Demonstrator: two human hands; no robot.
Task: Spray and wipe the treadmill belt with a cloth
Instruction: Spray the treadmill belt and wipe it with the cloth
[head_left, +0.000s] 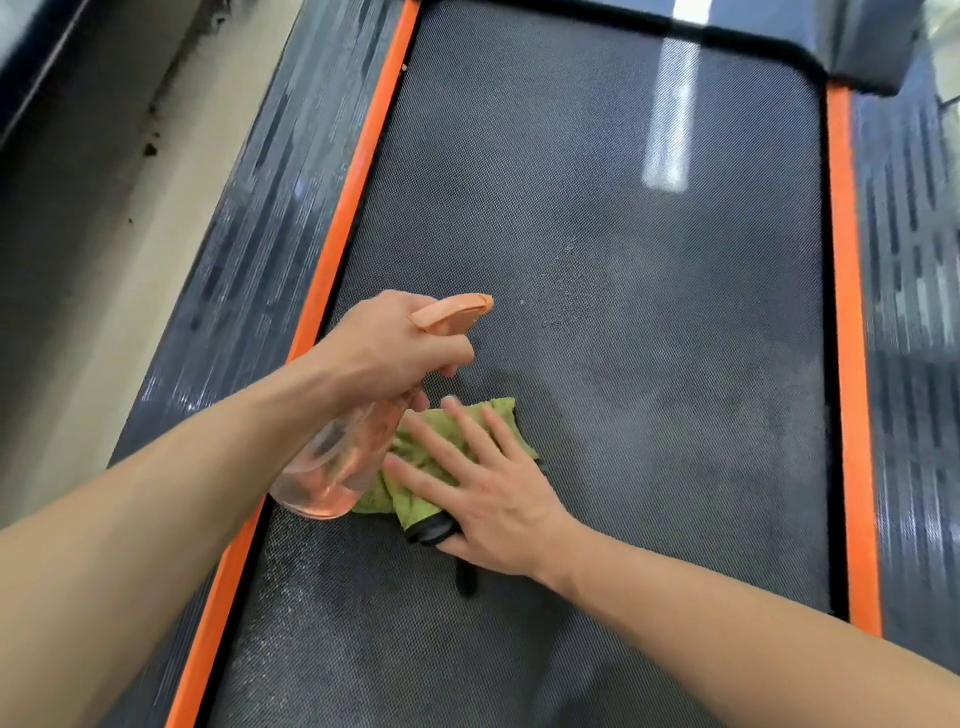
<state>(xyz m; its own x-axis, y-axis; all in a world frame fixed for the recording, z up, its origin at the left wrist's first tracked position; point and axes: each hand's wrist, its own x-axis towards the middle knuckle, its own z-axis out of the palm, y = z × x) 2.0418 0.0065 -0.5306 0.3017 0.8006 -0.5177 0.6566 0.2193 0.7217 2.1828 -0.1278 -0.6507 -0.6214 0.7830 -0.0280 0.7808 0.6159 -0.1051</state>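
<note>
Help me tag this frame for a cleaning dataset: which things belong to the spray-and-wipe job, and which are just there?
In the job: spray bottle, held in the left grip; green cloth, pressed flat under the right grip; treadmill belt.
Just there: orange edge strips; ribbed side rails; floor; front cover.

The dark grey treadmill belt (649, 364) shows a fine dotted weave and a white stripe (670, 119) at upper right. Orange trim strips (358, 171) border it, beside ribbed blue-grey side rails (260, 234). The clear orange-tinted spray bottle (337, 467) has an orange trigger; the lime-green cloth (415, 452) has black edging.
</note>
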